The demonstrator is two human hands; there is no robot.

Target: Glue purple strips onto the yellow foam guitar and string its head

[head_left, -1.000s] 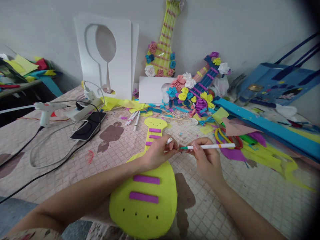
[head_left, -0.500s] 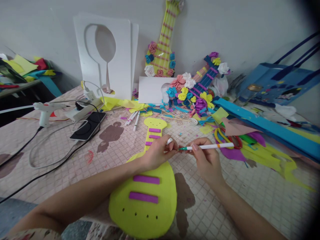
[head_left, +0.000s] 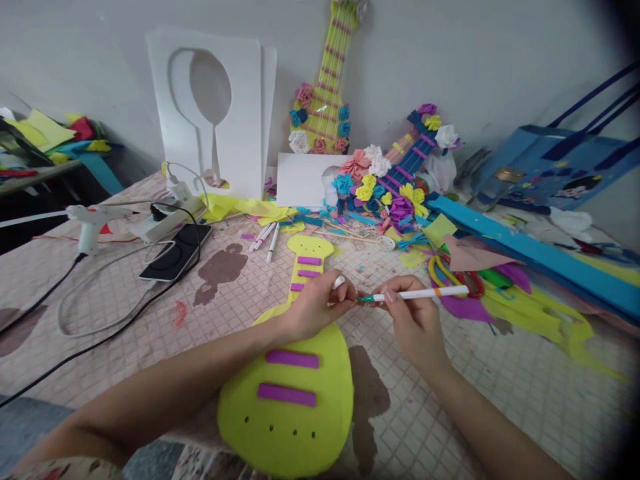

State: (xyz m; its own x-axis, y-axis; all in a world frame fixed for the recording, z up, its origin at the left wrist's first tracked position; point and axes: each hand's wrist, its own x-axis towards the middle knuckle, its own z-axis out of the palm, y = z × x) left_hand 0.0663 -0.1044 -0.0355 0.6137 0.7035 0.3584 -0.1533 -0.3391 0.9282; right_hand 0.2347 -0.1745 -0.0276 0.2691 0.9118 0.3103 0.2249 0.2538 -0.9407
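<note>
My right hand pinches a slim white pen with an orange band. Its green front end points left, at the fingertips of my left hand. That hand is closed above the yellow toy guitar, with a small white cap-like piece sticking up between its fingers. Whether its fingertips also pinch something at the pen's tip, I cannot make out. Purple strips lie across the guitar's neck and body, and a row of small dark holes marks each end. My left hand and forearm hide part of the guitar.
A glue gun, a phone and cables lie left. Several white pens rest beyond the guitar. Scissors, coloured scraps and a long blue strip are right. Decorated guitars and white cut-out boards lean against the wall.
</note>
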